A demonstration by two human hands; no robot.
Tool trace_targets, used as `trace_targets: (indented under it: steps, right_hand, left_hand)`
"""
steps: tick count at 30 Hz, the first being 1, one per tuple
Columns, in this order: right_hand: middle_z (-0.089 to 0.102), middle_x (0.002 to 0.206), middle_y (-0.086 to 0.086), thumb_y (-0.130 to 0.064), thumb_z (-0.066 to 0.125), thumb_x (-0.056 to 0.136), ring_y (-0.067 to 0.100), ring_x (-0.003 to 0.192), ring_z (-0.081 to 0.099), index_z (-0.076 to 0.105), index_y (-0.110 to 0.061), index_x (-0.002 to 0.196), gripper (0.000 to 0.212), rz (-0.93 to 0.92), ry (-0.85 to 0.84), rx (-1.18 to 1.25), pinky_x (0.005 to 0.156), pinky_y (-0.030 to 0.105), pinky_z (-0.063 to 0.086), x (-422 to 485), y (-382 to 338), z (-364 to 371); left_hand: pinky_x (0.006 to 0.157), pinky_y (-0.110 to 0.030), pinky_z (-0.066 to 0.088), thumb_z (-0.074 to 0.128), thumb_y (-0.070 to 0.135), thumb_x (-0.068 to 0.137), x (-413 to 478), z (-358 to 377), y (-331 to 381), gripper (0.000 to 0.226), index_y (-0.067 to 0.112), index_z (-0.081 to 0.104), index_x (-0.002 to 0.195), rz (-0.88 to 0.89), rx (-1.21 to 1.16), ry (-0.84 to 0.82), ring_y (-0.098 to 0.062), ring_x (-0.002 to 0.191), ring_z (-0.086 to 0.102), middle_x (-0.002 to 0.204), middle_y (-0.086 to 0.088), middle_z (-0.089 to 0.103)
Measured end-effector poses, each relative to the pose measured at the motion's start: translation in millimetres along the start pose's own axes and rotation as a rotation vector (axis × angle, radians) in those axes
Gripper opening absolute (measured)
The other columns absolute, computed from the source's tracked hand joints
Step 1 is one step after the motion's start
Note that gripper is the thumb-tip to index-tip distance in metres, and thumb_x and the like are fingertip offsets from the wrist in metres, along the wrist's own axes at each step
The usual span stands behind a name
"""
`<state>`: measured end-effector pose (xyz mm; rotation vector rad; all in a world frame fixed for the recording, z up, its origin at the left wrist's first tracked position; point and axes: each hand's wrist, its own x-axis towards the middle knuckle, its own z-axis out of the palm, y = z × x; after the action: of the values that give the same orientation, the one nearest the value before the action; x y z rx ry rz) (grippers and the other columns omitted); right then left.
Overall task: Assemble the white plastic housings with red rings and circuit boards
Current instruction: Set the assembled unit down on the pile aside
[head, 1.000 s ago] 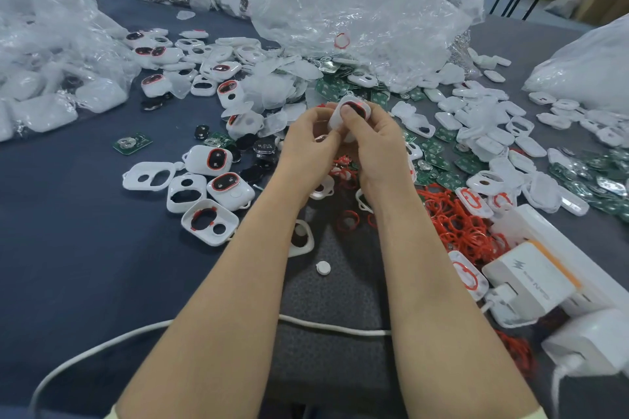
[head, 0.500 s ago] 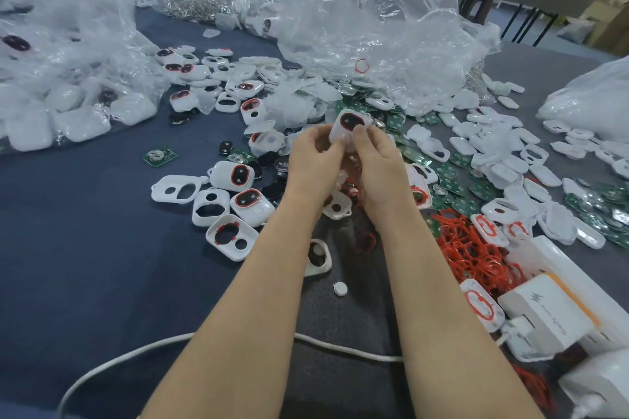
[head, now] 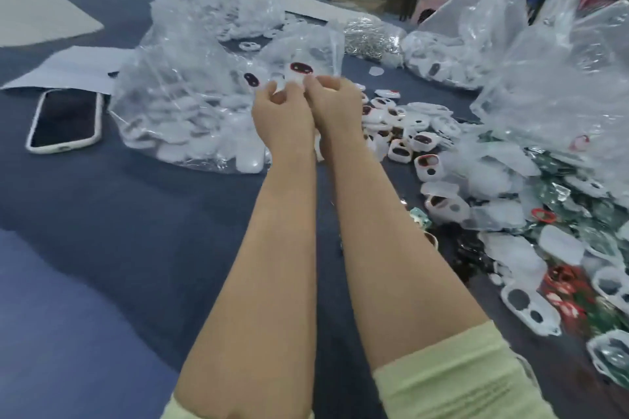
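The white housing (head: 299,73) is up at the fingertips of both hands, held out over a clear bag (head: 183,105) stuffed with white parts on the far side of the table (head: 102,221). Its dark opening, edged with a red ring (head: 301,68), faces the camera. The frame is blurred, so finer detail of the piece cannot be made out.

The left hand (head: 282,114) and right hand (head: 335,104) sit side by side, nearly touching, backs toward the camera and wrists close together. Both arms are stretched forward and almost straight. The fingers of both hands are curled in, with the tips pinching the lower edge of the housing from either side. The right forearm comes out of a pale yellow-green sleeve (head: 459,371).

Another housing with a red-edged opening (head: 251,79) lies in the bag just left of the hands. To the right lies a heap of loose housings (head: 425,143), and further right are green circuit boards (head: 558,192) and a loose ring (head: 543,215). A big crumpled bag (head: 561,78) rises behind them. On the left, well apart from the hands, a phone (head: 64,119) in a white case lies face up beside a sheet of paper (head: 75,68).
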<state>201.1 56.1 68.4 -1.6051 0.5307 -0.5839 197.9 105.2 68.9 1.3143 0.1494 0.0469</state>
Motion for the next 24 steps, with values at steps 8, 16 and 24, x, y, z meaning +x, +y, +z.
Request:
trace_targets:
  steps: [8, 16, 24]
  right_hand:
    - [0.067, 0.108, 0.011, -0.001, 0.047, 0.092, 0.019, 0.088, 0.067, 0.061, -0.005, 0.113, 0.025, -0.095, -0.062, -0.091, 0.082, 0.034, 0.055, 17, 12, 1]
    - [0.058, 0.129, 0.013, -0.008, 0.049, 0.09, 0.033, 0.12, 0.052, 0.059, -0.011, 0.125, 0.036, 0.059, 0.008, -1.05, 0.1, 0.038, 0.042, 22, 59, -106]
    - [0.034, 0.14, 0.017, -0.007, 0.049, 0.091, 0.036, 0.119, 0.048, 0.047, -0.003, 0.128, 0.037, 0.033, 0.098, -1.137, 0.089, 0.035, 0.041, 11, 72, -107]
  left_hand:
    - [0.094, -0.044, 0.049, 0.046, 0.003, 0.091, 24, 5, -13, 0.023, -0.002, 0.058, 0.11, -0.04, -0.102, 0.11, -0.038, 0.109, 0.059, 0.118, -0.024, 0.061]
    - [0.096, -0.044, 0.048, 0.046, 0.002, 0.092, -18, 43, -39, 0.014, 0.014, 0.052, 0.097, -0.126, -0.126, -0.08, -0.022, 0.094, 0.058, 0.099, -0.005, 0.058]
    - [0.08, -0.032, 0.045, 0.044, 0.002, 0.092, -33, 44, -53, 0.016, 0.011, 0.054, 0.101, -0.132, -0.117, -0.149, -0.019, 0.086, 0.055, 0.099, -0.007, 0.059]
